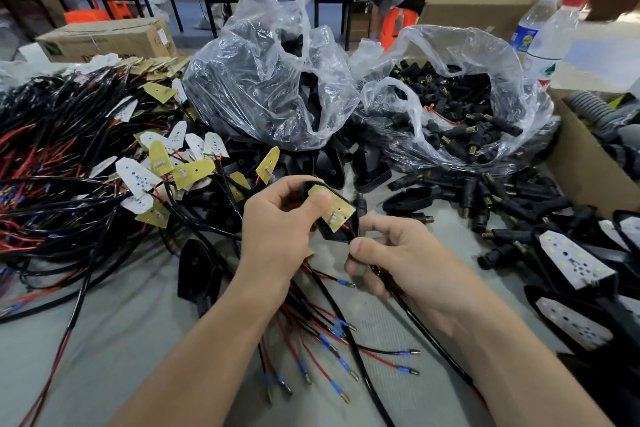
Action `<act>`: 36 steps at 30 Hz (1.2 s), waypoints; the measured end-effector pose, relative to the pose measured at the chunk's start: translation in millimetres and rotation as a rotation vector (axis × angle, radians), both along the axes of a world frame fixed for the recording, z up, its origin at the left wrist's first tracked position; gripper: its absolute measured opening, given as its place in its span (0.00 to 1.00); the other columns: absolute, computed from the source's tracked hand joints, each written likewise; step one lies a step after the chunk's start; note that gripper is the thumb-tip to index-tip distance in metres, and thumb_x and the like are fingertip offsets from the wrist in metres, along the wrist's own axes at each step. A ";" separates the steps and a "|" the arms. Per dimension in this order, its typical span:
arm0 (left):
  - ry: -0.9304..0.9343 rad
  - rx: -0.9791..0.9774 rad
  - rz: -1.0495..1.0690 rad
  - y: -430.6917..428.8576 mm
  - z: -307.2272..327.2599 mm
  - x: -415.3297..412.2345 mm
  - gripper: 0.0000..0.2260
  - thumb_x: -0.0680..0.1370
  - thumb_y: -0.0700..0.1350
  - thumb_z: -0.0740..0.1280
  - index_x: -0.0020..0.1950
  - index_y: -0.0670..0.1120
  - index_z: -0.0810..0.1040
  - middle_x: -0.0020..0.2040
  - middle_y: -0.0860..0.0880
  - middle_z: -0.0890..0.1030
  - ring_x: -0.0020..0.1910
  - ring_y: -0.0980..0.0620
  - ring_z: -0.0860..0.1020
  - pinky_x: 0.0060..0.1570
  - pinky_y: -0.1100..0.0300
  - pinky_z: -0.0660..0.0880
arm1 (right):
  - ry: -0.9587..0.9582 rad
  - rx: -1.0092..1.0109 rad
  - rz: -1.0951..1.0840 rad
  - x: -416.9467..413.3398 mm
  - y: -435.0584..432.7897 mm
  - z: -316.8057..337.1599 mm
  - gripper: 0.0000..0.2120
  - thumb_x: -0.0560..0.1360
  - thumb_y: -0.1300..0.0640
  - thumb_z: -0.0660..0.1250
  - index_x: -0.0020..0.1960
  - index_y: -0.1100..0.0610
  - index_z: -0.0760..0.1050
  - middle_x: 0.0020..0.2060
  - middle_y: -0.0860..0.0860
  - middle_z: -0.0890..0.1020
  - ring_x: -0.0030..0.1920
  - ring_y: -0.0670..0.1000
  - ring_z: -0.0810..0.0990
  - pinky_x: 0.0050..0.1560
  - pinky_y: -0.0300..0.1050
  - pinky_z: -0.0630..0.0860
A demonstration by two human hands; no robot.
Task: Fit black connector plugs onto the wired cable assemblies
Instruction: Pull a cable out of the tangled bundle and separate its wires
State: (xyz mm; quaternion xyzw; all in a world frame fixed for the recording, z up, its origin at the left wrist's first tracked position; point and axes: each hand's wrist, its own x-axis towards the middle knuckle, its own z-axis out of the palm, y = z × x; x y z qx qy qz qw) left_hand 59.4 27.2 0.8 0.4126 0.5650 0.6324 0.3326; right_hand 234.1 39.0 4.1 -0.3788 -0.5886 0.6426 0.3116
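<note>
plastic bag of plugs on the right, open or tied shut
Open. The right plastic bag gapes at its mouth, and black connector plugs show loose inside.

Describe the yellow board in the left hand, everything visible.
The yellow pointed circuit board looks flat, with a small hole and pale components near its lower edge. It sits tilted, face up, on a black plastic shell. The left hand grips it, thumb on its upper end; wires leave its lower corner.

Open table patch [131, 340] at lower left; wire heap [52, 184] left, plastic bags [270, 80] behind
</note>
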 end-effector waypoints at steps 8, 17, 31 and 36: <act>0.371 -0.033 0.270 -10.1 2.9 7.5 0.11 0.73 0.62 0.72 0.40 0.56 0.78 0.32 0.57 0.82 0.30 0.57 0.80 0.34 0.65 0.75 | -0.093 0.207 -0.355 -10.8 2.4 -9.0 0.08 0.74 0.62 0.75 0.48 0.50 0.82 0.31 0.64 0.78 0.25 0.50 0.71 0.29 0.43 0.70; 0.205 -0.164 0.095 -11.5 4.7 14.3 0.24 0.72 0.68 0.67 0.32 0.48 0.82 0.29 0.52 0.83 0.25 0.50 0.80 0.27 0.57 0.74 | -0.046 0.240 -0.402 -13.7 -2.2 -8.9 0.11 0.72 0.65 0.77 0.47 0.51 0.81 0.30 0.61 0.80 0.23 0.48 0.78 0.27 0.37 0.73; 0.200 0.111 0.014 -9.0 3.3 7.5 0.06 0.71 0.51 0.78 0.45 0.59 0.86 0.36 0.55 0.86 0.32 0.58 0.82 0.34 0.65 0.77 | 0.063 -0.031 -0.247 -17.3 -4.2 -7.4 0.11 0.84 0.59 0.63 0.45 0.62 0.78 0.36 0.60 0.85 0.26 0.53 0.78 0.25 0.40 0.71; 0.384 0.123 0.157 -7.1 2.3 2.5 0.32 0.65 0.53 0.80 0.67 0.67 0.76 0.51 0.62 0.80 0.49 0.59 0.80 0.51 0.68 0.76 | 0.042 -0.043 -0.184 -15.7 -6.1 -2.0 0.15 0.83 0.57 0.63 0.39 0.59 0.78 0.32 0.57 0.81 0.23 0.48 0.67 0.25 0.39 0.64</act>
